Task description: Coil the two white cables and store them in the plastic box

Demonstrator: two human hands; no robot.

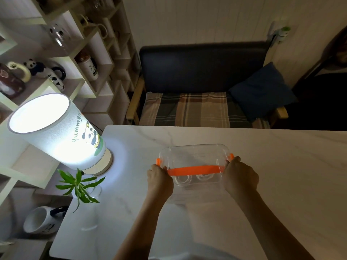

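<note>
A clear plastic box (195, 156) with orange latches and an orange strip along its near side stands on the white marble table (272, 175). Its clear lid is on. Through the near wall two coiled white cables (193, 179) show faintly, side by side inside. My left hand (159, 180) grips the box's left end and my right hand (239, 176) grips its right end, fingers curled around the latches.
A lit lamp (56, 132) with a panda print stands at the table's left edge, with a small green plant (78, 184) in a glass in front of it. Shelves with mugs line the left. A dark bench (202, 87) faces the table's far edge.
</note>
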